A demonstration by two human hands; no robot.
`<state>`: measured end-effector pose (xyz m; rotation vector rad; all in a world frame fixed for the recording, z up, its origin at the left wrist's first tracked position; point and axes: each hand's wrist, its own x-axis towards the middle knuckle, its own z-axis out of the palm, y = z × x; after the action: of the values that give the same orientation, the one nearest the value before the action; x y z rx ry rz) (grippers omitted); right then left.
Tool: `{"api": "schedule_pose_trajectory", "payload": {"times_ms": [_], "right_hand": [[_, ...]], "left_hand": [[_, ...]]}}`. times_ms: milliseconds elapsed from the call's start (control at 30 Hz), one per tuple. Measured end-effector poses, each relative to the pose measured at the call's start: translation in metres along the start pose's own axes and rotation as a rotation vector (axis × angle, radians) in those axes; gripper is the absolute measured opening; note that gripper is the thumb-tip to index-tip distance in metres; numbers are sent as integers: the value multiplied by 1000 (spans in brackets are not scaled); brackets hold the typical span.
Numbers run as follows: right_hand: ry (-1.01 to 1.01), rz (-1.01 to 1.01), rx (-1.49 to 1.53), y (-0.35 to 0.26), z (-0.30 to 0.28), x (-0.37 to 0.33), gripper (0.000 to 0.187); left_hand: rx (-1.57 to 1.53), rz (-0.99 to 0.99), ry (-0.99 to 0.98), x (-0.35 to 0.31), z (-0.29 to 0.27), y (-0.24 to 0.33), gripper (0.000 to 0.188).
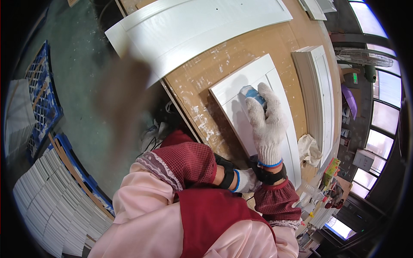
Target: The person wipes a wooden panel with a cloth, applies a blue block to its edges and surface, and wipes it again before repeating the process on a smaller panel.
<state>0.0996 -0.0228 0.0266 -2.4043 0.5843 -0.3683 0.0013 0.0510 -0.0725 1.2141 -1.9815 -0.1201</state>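
Note:
A white door panel (228,91) with a raised frame lies on the brown worktable in front of me. My right hand (270,120), in a white knitted glove, is closed around a small blue block (254,95) smeared with white. It holds the block against or just above the panel's face, near the far end; the exact contact is hidden. My left hand (246,180), also gloved, is low beside the panel's near edge, partly behind my right wrist. Its fingers are hidden, so I cannot see whether it grips anything.
Across the paint-flecked table (189,81) lies a larger white panel (193,32). To the right are a stack of white panels (317,86) and a crumpled cloth (309,148). Stacked white boards (56,206) stand on the left floor. A blurred brown shape (124,86) blocks part of the view.

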Motion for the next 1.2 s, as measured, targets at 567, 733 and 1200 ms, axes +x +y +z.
{"api": "schedule_pose_trajectory", "payload": {"times_ms": [567, 733, 1200], "right_hand": [[-112, 72, -65, -14, -2, 1, 44], [-142, 56, -57, -13, -2, -3, 44], [-29, -64, -213, -10, 0, -3, 45]], "left_hand": [[-44, -30, 24, 0, 7, 0, 29], [-146, -45, -111, 3, 1, -3, 29], [-60, -60, -233, 7, -10, 1, 33]]}}
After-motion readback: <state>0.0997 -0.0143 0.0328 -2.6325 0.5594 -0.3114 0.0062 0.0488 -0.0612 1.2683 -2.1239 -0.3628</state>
